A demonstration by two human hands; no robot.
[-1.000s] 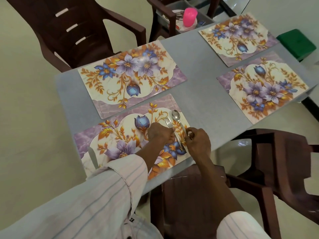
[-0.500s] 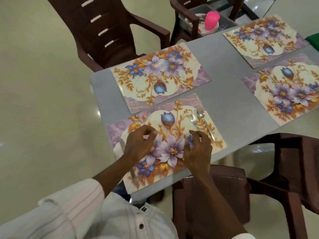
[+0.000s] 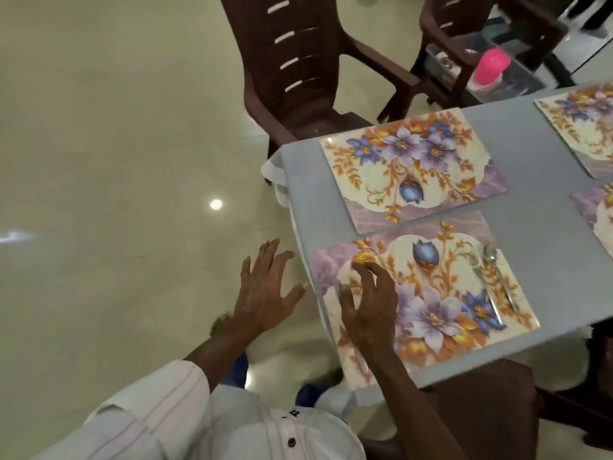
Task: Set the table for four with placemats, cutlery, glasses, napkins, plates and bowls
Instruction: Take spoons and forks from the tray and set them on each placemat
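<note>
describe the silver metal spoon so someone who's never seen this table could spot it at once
On the grey rectangular table, find the floral placemat nearest the person, partly covered by the right hand. At its right end two silver utensils lie side by side. The silver spoon is the one farther right, with an oval bowl, unlike the pronged fork beside it.

Dim indoor light, glare spot on floor [image 3: 216,204], slight motion blur.
</note>
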